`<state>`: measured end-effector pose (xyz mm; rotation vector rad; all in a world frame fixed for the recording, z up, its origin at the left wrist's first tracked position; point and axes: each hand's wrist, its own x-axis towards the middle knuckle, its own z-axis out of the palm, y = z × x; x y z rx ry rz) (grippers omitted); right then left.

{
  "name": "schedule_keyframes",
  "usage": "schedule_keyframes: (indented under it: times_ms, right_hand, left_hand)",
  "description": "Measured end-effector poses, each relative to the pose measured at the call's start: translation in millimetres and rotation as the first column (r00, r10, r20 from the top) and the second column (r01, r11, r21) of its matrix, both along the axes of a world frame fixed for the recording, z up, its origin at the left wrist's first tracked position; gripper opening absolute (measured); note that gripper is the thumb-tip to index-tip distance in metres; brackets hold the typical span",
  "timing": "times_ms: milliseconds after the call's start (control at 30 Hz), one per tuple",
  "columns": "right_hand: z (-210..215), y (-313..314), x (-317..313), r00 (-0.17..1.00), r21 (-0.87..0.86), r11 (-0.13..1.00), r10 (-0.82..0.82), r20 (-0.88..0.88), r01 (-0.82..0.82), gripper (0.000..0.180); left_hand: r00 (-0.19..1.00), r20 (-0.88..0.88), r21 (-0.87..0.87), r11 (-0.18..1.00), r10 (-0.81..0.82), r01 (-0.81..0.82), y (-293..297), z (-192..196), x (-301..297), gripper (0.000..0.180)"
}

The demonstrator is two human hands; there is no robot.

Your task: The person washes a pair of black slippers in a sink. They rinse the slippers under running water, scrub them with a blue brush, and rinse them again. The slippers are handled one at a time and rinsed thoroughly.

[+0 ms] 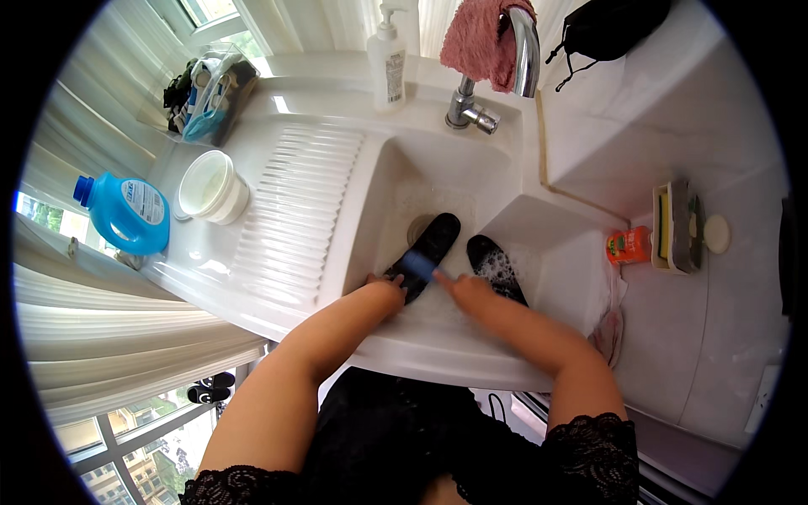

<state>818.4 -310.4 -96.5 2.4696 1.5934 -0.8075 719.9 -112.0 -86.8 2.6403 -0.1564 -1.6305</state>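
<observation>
Left hand (386, 282) holding the left shoe (442, 232), long axis toward 1 o'clock; right hand (468, 292) gripping a blurry brush (417, 263) over it

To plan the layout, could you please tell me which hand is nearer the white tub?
Left. The left hand is right of the white tub, at a black shoe in the sink; the right hand, holding a blurred blue tool, is farther right.

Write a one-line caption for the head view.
Left hand steadies one black shoe; right hand holds a blurred blue brush; a sudsy second shoe lies in the laundry sink.
</observation>
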Motion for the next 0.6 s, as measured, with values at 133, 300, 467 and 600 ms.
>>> schedule_keyframes:
  times_ms: [133,300,467,600]
  right_hand:
    - [14.9,9.0,47.1,0.949,-0.054,0.947,-0.315,0.032,0.316,0.065]
    - [1.3,14.6,-13.6,0.999,0.04,0.999,-0.03,-0.018,0.031,0.063]
    - [0.0,1.8,11.5,0.998,0.028,0.998,-0.053,-0.017,0.053,0.056]
    - [23.5,-27.1,49.9,0.942,0.009,0.942,-0.335,-0.002,0.335,0.057]
  left_hand:
    - [0.973,-0.223,0.063,0.995,-0.055,0.071,-7.5,14.3,6.2,0.053]
    - [0.974,-0.214,-0.075,0.996,-0.072,0.058,4.3,-22.8,-1.4,0.032]
    - [0.994,-0.1,-0.091,0.994,0.05,-0.059,3.7,4.0,4.6,0.03]
    - [0.964,0.072,-0.019,0.967,0.254,-0.254,2.4,11.0,25.7,0.042]
